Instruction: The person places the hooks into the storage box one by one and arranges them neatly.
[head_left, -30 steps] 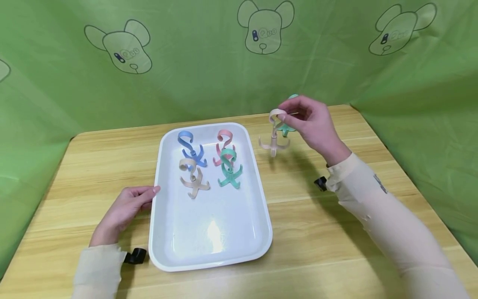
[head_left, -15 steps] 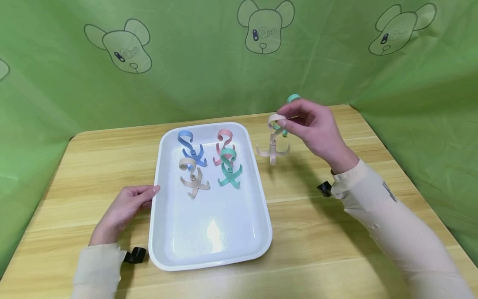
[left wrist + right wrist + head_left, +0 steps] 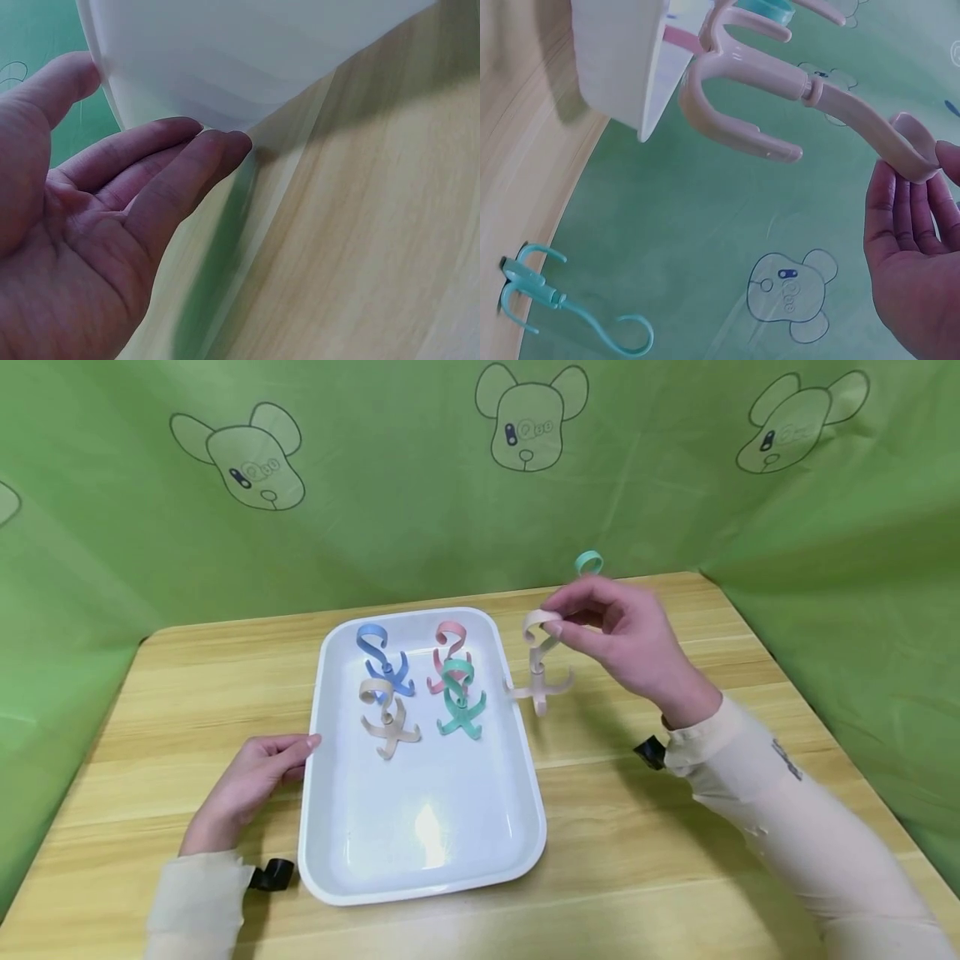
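Observation:
My right hand (image 3: 561, 625) pinches the top loop of a beige four-pronged hook (image 3: 538, 670), which hangs in the air just above the right rim of the white tray (image 3: 427, 852). In the right wrist view the beige hook (image 3: 780, 75) dangles from my fingertips (image 3: 919, 225) beside the tray's corner (image 3: 622, 60). In the tray stand a blue hook (image 3: 382, 656), a pink hook (image 3: 450, 647), a teal hook (image 3: 459, 700) and another beige hook (image 3: 387, 720). My left hand (image 3: 296, 750) rests on the table, straight fingers (image 3: 187, 161) touching the tray's left wall (image 3: 247, 60).
A second teal hook (image 3: 588, 562) stands on the wooden table (image 3: 675, 860) behind my right hand, also seen lying as the teal hook (image 3: 562, 307) in the right wrist view. Green cloth walls (image 3: 112, 568) close in the table at the back and sides.
My right hand has carried the beige hook leftward and lower, from over the table to the tray's right rim. The teal hook behind it now shows more. The left hand has not moved.

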`<state>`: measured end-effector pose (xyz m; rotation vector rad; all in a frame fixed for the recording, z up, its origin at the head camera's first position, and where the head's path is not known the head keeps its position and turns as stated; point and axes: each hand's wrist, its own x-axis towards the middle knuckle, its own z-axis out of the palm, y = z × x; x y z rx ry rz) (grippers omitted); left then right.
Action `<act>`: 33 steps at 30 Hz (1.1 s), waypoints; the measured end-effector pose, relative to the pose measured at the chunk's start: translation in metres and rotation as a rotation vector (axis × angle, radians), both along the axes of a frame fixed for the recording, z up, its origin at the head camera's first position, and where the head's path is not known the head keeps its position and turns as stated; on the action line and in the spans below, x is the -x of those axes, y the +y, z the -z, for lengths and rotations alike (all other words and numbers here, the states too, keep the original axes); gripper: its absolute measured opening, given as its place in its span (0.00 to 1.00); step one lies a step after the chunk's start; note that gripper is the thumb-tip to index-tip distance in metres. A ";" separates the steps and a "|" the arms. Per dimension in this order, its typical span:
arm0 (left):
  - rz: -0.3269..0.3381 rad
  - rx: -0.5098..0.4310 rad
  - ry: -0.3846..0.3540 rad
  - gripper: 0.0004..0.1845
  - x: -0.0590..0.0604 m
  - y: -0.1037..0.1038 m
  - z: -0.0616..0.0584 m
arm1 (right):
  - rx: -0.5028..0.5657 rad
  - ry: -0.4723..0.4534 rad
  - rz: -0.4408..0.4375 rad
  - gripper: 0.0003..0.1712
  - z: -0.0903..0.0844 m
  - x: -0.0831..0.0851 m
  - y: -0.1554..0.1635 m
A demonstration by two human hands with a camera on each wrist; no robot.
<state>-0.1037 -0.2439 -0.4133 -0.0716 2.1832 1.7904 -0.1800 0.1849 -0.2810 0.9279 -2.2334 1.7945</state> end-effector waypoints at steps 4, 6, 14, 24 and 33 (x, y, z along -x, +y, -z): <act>-0.002 0.001 0.004 0.28 0.000 0.000 0.000 | -0.017 0.009 -0.012 0.09 -0.002 -0.005 -0.003; -0.003 0.001 0.006 0.28 0.000 0.000 0.001 | -0.028 0.023 -0.018 0.10 -0.002 -0.008 -0.006; -0.005 -0.013 0.006 0.28 0.001 0.000 0.002 | -0.031 0.067 -0.094 0.12 -0.005 -0.020 -0.015; -0.016 -0.012 -0.003 0.28 0.001 0.001 0.001 | -0.073 0.111 -0.200 0.14 -0.004 -0.024 -0.027; -0.020 -0.025 -0.008 0.29 0.000 0.001 0.001 | -0.145 0.071 -0.274 0.14 -0.005 -0.028 -0.042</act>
